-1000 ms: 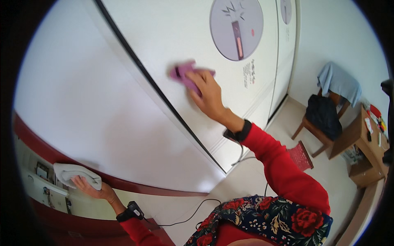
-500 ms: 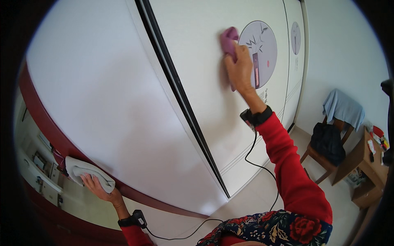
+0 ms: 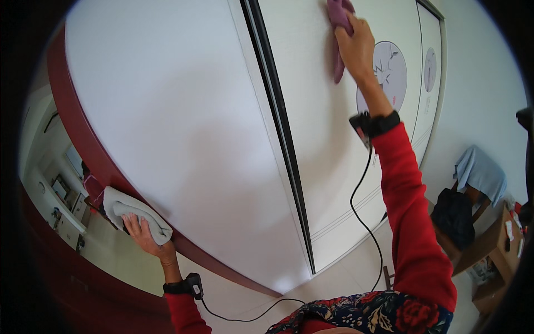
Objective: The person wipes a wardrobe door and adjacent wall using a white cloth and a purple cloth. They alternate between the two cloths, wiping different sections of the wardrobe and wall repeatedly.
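Observation:
High on the cream sliding wardrobe door [image 3: 320, 183], my right hand [image 3: 357, 47] is closed on a purple cloth [image 3: 339, 18], pressed to the panel. A strip of the cloth hangs below my fingers, left of a round grey printed picture [image 3: 396, 64]. At the lower left, my left hand [image 3: 143, 232] grips a folded light-grey towel [image 3: 119, 201] against the dark red door frame [image 3: 100, 150]. My left fingers lie over the towel's front; the thumb is hidden.
A white wall panel [image 3: 167, 100] lies between the frame and the wardrobe's black vertical rail [image 3: 278, 111]. At the right stand a chair with a blue cloth [image 3: 481, 172] and a dark bag [image 3: 453, 214], and a wooden desk [image 3: 489, 250]. Black cables [image 3: 370, 234] run from both wristbands.
My right hand has moved the purple cloth upward along the wardrobe door. The view has shifted, and my left hand stays on the towel at the frame.

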